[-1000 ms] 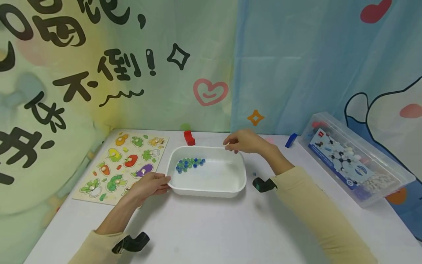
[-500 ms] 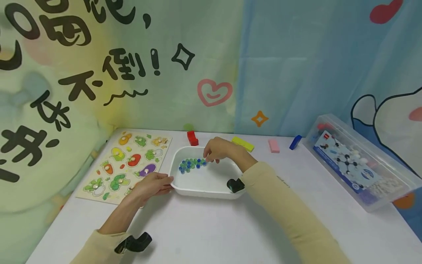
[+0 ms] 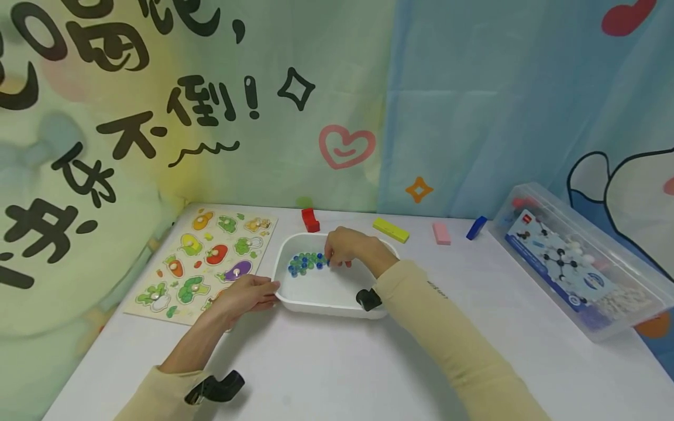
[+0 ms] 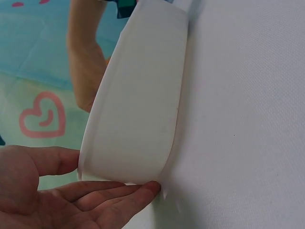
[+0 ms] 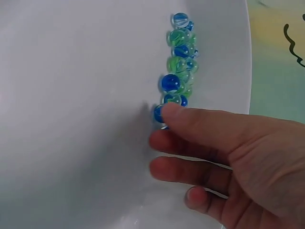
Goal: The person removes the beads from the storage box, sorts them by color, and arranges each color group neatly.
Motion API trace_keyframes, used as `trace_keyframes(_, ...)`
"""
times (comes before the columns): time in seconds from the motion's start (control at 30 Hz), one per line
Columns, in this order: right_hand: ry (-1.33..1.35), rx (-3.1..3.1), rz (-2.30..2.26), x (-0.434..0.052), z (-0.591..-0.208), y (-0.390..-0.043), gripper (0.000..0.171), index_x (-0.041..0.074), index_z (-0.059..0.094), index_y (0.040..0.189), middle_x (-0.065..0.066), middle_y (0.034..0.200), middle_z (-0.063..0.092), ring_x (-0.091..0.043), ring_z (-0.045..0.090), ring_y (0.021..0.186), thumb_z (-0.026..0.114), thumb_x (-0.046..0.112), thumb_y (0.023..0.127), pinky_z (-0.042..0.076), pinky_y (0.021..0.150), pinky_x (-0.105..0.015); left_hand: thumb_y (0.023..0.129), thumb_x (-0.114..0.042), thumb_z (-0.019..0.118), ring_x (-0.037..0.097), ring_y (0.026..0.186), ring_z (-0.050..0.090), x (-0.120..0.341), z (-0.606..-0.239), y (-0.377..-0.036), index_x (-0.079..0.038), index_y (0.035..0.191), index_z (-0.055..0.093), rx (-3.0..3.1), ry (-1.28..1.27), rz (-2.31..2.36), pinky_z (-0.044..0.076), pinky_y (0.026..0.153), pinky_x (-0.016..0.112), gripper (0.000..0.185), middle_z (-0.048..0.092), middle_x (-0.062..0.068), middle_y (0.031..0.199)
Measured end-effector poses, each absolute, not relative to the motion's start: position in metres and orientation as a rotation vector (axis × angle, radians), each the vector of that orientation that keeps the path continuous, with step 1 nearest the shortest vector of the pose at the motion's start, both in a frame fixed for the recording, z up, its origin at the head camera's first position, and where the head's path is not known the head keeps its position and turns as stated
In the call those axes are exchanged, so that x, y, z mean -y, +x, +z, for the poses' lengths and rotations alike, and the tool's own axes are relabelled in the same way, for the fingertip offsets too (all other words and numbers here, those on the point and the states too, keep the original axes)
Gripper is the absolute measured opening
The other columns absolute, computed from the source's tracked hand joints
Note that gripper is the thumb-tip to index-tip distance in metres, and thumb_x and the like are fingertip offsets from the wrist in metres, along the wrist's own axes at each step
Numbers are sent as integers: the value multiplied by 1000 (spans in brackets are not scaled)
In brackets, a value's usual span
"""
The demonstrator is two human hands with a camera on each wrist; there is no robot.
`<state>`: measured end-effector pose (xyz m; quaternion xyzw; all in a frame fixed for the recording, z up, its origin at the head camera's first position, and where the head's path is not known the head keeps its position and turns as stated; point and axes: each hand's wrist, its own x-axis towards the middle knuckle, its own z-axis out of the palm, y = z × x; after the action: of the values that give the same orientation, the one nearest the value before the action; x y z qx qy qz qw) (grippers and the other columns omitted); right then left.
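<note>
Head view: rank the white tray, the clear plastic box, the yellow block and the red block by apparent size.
1. clear plastic box, though it sits nearer, so unsure
2. white tray
3. yellow block
4. red block, close to the yellow one
</note>
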<state>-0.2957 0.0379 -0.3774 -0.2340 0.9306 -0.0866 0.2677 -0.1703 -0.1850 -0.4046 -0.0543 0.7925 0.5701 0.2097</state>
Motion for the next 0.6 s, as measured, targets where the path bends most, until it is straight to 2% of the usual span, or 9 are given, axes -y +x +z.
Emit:
trace_keyframes(0.27, -633, -2519, -181, -36, -382, -297, 8, 17, 73, 94, -3, 89, 62, -16, 62, 70, 73, 20, 87, 55, 69, -23, 99, -17, 53, 23, 102, 70, 185, -404, -170, 9, 121, 61, -2207, -151, 1587, 56, 95, 37, 35, 69, 21, 116)
trace_keyframes(0.6, -665, -2509, -225, -38, -380, -297, 10, 16, 74, 97, -2, 83, 65, -17, 62, 67, 72, 19, 88, 55, 66, -21, 99, -17, 53, 24, 103, 70, 184, -405, -171, 9, 121, 62, -2214, -156, 1587, 56, 95, 36, 35, 69, 20, 116)
